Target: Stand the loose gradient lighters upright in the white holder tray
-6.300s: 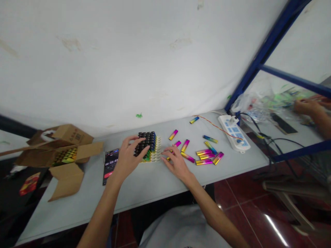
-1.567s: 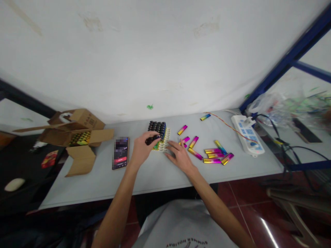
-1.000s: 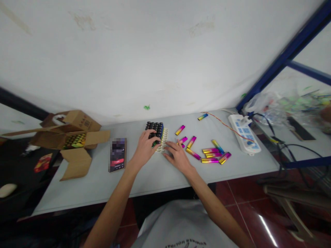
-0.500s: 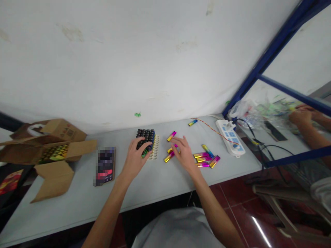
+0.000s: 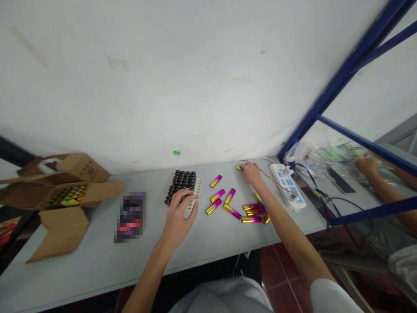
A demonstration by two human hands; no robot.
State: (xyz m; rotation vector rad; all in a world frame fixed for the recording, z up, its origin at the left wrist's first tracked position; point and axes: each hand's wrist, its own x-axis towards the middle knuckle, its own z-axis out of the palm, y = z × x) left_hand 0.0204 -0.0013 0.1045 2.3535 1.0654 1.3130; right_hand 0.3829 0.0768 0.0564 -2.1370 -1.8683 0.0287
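My left hand [image 5: 178, 213] curves over the near right corner of a block of black-capped pieces [image 5: 181, 181], thumb and fingers apart. A green bit shows under its fingers; I cannot tell whether it touches it. Pale round-holed tray cells [image 5: 197, 187] run along the block's right side. Near the wall, my right hand [image 5: 252, 174] has its fingers closed on a small shiny tube [image 5: 239, 168], of which only the yellow end shows. Several gold-and-purple tubes [image 5: 214, 206] lie loose between the hands, and a cluster of more tubes [image 5: 252, 213] lies under the right forearm.
Left of the block lies a phone [image 5: 130, 217] with a blurred screen. An open cardboard box [image 5: 102, 194] holds yellowish pieces. On the right are a power strip [image 5: 288, 187], a red-yellow wire [image 5: 276, 186] and a blue metal frame [image 5: 345, 82]. Another person's hand [image 5: 366, 165] works beyond the frame.
My right hand has moved right and away from me, from the loose tubes to the tube near the wall, uncovering two gold-and-purple tubes. My left hand stays by the block. The view has shifted slightly.
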